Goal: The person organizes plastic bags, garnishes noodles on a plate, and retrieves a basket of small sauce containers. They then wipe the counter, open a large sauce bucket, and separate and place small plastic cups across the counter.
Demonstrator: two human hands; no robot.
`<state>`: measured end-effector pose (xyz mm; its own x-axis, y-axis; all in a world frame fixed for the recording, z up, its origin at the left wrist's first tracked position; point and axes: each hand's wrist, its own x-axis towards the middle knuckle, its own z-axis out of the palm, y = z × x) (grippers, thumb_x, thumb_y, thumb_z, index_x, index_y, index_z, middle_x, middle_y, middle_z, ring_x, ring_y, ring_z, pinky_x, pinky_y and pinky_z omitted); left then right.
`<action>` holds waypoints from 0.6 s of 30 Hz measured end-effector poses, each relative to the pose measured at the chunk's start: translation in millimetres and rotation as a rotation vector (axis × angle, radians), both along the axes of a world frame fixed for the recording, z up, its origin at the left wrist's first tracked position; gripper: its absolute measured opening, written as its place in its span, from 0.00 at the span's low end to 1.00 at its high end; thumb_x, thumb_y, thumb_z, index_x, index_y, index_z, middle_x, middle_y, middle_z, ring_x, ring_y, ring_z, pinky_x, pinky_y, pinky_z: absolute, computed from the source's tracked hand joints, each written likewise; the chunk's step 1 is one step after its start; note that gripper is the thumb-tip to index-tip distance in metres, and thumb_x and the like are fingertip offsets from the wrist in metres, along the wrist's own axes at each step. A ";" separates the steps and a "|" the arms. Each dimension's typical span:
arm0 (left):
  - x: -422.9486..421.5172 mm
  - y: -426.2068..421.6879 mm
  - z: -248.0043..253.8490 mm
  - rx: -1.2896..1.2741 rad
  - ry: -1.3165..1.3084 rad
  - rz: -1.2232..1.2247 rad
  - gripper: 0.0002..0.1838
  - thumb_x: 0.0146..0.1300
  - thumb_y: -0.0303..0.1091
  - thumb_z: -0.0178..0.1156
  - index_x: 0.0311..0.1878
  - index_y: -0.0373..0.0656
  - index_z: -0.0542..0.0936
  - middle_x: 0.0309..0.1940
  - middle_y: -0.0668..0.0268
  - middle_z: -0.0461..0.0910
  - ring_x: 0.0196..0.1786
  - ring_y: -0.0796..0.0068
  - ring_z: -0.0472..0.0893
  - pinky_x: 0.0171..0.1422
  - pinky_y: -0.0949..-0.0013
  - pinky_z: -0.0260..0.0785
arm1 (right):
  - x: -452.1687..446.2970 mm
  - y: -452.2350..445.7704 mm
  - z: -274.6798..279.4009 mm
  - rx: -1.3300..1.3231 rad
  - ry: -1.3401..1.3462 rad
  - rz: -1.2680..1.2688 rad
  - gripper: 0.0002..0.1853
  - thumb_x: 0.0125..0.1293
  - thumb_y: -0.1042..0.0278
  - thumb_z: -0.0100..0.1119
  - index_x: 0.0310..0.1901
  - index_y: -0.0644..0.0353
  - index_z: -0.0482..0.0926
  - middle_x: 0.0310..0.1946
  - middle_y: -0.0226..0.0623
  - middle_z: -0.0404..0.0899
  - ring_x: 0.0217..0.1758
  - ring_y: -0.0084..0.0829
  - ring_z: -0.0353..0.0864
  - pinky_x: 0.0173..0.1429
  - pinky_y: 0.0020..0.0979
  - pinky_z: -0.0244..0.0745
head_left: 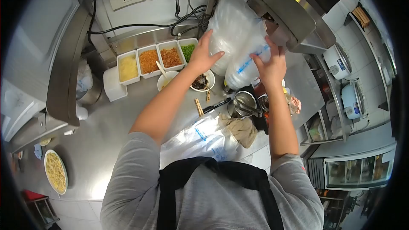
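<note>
My left hand is stretched out with fingers and thumb apart, at the left side of a bundle of clear plastic bags. At its right side my right hand has thumb and fingers spread, close to a clear bag with blue print. Whether the fingertips touch the plastic is hard to tell. Another clear bag with blue print lies on the counter in front of my apron, beside a brown cloth.
White tubs of toppings line the back of the steel counter. Near my forearms are a bowl of dark food, a black marker and a metal pot. A steel shelf overhangs at right; a plate of food sits left.
</note>
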<state>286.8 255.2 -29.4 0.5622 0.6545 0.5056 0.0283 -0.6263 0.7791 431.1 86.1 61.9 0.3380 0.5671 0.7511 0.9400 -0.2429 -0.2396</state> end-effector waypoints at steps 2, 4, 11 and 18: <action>-23.5 -11.9 5.5 0.081 -0.117 0.035 0.42 0.57 0.39 0.66 0.71 0.42 0.55 0.71 0.49 0.55 0.73 0.53 0.56 0.73 0.57 0.51 | -11.9 0.8 1.5 -0.018 0.061 -0.115 0.35 0.43 0.59 0.75 0.57 0.48 0.73 0.54 0.47 0.72 0.54 0.50 0.74 0.53 0.44 0.73; -59.2 -27.9 9.8 0.069 -0.155 0.083 0.39 0.58 0.36 0.64 0.70 0.43 0.57 0.70 0.51 0.57 0.72 0.56 0.58 0.72 0.57 0.52 | -12.2 -0.3 5.1 -0.047 0.026 -0.116 0.35 0.44 0.58 0.74 0.58 0.48 0.73 0.53 0.48 0.72 0.53 0.50 0.74 0.52 0.45 0.73; -256.0 -177.3 -10.0 0.138 0.184 0.407 0.33 0.56 0.32 0.64 0.66 0.44 0.66 0.67 0.54 0.63 0.71 0.52 0.60 0.72 0.55 0.53 | -32.9 -78.3 48.5 -0.101 -0.086 0.435 0.28 0.53 0.65 0.69 0.57 0.57 0.75 0.51 0.50 0.75 0.51 0.44 0.77 0.50 0.39 0.73; -286.4 -331.6 -79.6 0.010 0.476 0.633 0.37 0.43 0.38 0.73 0.60 0.48 0.72 0.68 0.48 0.55 0.71 0.37 0.50 0.72 0.43 0.47 | -20.3 -97.4 207.6 0.172 0.246 0.900 0.07 0.58 0.79 0.59 0.39 0.67 0.81 0.36 0.36 0.82 0.40 0.23 0.80 0.46 0.24 0.73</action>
